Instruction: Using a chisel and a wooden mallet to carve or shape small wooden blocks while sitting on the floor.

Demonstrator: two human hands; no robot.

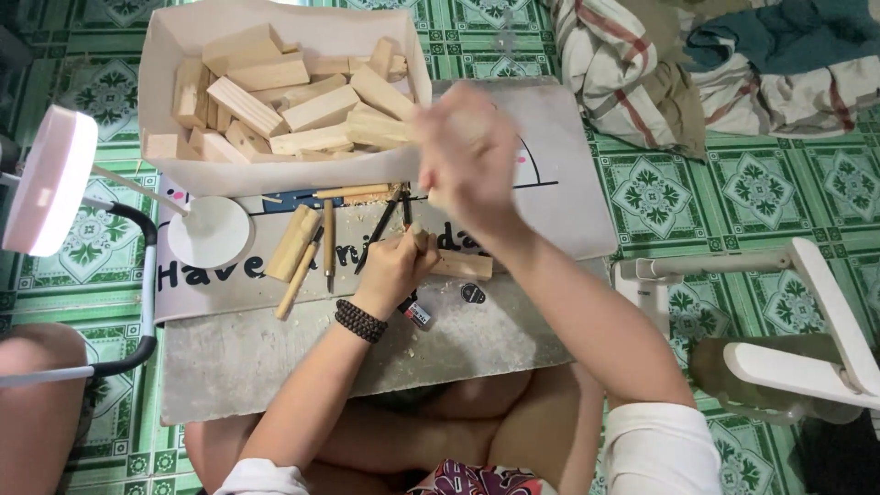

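My left hand (396, 266) is closed around a small tool and presses it onto a pale wooden block (463, 265) lying on the low work table (275, 357). Raised above the block, my right hand (467, 156) is blurred by motion with its fingers curled; I cannot make out what it holds. A dark bead bracelet (359, 321) circles my left wrist. Several wooden-handled carving tools (316, 243) lie side by side just left of my left hand.
A white box (284, 174) full of cut wooden blocks stands at the table's far edge. A white lamp with a round base (209, 231) is at the left, a white stand (807, 312) at the right. Crumpled bedding (715, 64) lies at the top right on green patterned tiles.
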